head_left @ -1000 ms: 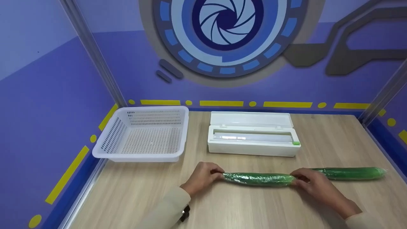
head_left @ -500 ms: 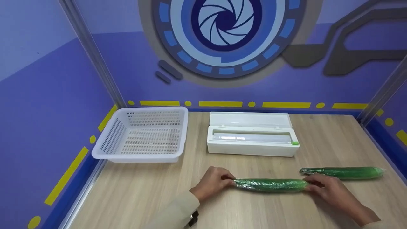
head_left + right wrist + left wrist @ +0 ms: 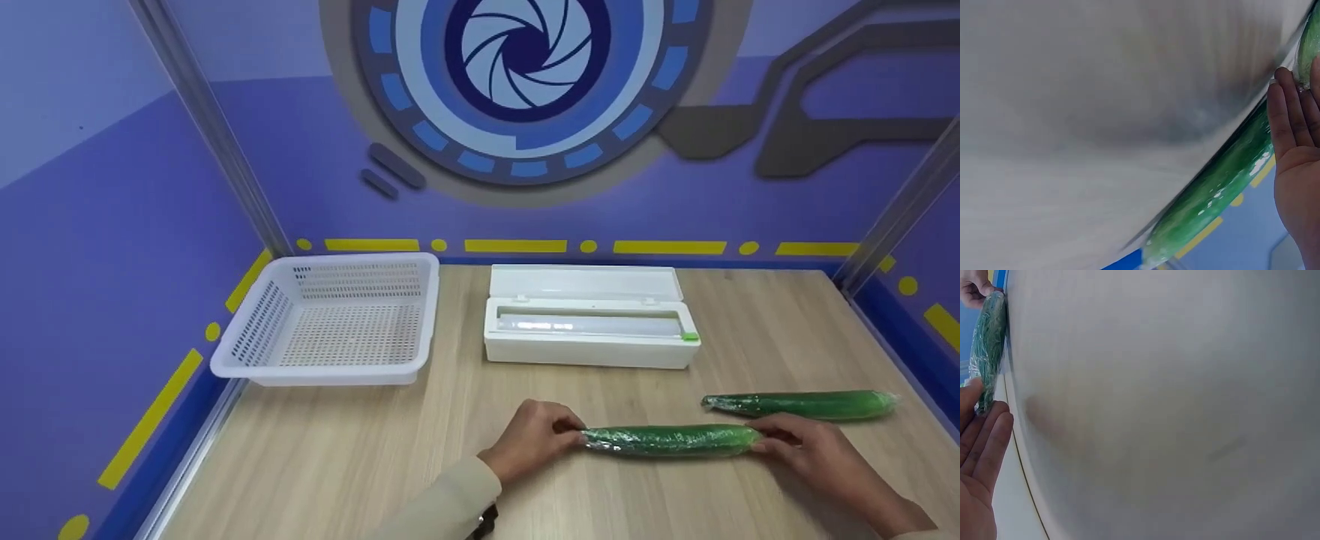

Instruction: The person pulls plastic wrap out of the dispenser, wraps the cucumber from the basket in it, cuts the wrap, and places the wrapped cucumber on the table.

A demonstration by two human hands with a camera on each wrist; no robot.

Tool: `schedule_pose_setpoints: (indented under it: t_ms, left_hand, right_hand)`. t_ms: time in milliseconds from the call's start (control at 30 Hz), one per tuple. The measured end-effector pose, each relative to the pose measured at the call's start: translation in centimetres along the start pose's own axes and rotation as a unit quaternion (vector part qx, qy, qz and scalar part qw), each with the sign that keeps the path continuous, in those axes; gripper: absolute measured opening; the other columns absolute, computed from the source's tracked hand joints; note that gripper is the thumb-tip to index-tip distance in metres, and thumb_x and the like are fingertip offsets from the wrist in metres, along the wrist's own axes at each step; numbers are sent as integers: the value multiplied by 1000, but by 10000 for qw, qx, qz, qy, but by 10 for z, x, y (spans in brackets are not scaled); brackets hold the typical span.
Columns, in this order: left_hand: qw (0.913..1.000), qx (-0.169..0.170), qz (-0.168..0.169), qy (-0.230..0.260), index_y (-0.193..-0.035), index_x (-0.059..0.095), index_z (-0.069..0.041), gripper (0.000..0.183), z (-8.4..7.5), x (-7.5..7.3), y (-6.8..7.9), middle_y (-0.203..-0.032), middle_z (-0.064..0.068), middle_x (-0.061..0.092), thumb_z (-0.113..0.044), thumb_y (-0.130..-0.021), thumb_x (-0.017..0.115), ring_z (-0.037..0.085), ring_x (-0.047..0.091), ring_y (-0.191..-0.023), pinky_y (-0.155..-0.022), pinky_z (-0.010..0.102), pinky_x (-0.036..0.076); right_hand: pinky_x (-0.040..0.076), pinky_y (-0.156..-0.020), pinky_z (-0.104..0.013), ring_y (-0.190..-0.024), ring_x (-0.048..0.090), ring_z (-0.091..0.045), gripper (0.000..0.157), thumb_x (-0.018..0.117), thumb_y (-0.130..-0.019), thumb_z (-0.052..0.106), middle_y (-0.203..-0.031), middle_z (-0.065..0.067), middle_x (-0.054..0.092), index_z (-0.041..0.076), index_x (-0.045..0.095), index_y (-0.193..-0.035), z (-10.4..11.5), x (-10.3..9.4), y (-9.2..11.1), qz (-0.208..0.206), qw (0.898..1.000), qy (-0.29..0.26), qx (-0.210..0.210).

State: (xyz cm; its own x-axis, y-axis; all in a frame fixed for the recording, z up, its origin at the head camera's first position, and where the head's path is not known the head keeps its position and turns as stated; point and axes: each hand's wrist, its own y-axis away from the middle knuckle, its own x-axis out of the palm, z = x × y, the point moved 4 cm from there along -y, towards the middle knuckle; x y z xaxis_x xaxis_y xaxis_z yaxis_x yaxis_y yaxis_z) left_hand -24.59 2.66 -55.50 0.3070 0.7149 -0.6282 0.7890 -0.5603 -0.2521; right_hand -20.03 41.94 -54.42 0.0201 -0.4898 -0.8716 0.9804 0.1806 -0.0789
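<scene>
A cucumber (image 3: 671,440) in clear plastic wrap stretches sideways between both hands at the front of the table. My left hand (image 3: 534,441) pinches its darker left end between thumb and fingers; the left wrist view shows the wrapped cucumber (image 3: 989,343) reaching away from those fingers. At the paler right end, my right hand (image 3: 821,457) pinches the tip. Just behind that hand lies a second wrapped cucumber (image 3: 817,405), flat on the table. In the right wrist view this second cucumber (image 3: 1213,191) runs past below the right hand (image 3: 1300,129).
A white box (image 3: 589,352) with its lid raised stands at the back middle, a roll of cling film (image 3: 585,325) inside and a green slider at its right end. A white perforated basket (image 3: 319,373) sits at the back left. Printed walls (image 3: 525,210) border the wooden table (image 3: 360,450).
Both hands have carried the held cucumber to the right and slightly toward the table's front. The left end of the second cucumber, earlier hidden behind the right hand, now shows.
</scene>
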Motion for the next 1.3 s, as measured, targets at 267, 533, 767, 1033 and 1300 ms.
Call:
schedule_pose_setpoints:
  t_ms: [267,533,767,1033,1300]
  left_hand:
    - [9997,-82,132,-165,-100,83,-11,8,-12,19,-16,-94,-11,77,-15,-93,84,-11,59,-82,-75,11,49]
    - [9990,59,216,-393,-100,84,-12,7,-27,36,-26,-92,-13,76,-15,-94,84,-14,57,-79,-72,8,47]
    - [9977,67,173,-645,-99,85,-15,6,-36,51,-34,-92,-15,77,-17,-94,84,-15,56,-79,-72,6,45]
    - [9966,142,155,-794,-99,84,-16,5,-45,66,-45,-91,-16,76,-17,-94,84,-16,55,-78,-71,5,43]
    - [9957,177,240,-879,-101,84,-18,7,-55,83,-57,-91,-18,75,-17,-94,84,-16,52,-77,-69,4,41]
  right_hand:
    - [56,-79,-28,-98,66,-8,20,84,-93,17,-108,-2,76,12,80,-112,-20,-10,6,-43,9993,187,325]
    - [59,-80,-45,-98,70,-24,20,85,-90,11,-105,-10,77,7,80,-109,-36,-18,11,-263,9979,455,390]
    - [57,-80,-56,-100,70,-41,21,83,-91,8,-106,-20,75,0,78,-110,-51,-26,14,-294,9968,469,585]
    - [51,-86,-67,-107,66,-52,23,81,-94,12,-108,-25,74,-3,77,-112,-69,-35,19,-194,9956,453,798]
    - [46,-89,-73,-112,60,-61,25,80,-93,10,-110,-29,72,-5,75,-113,-85,-45,26,-200,9936,546,966]
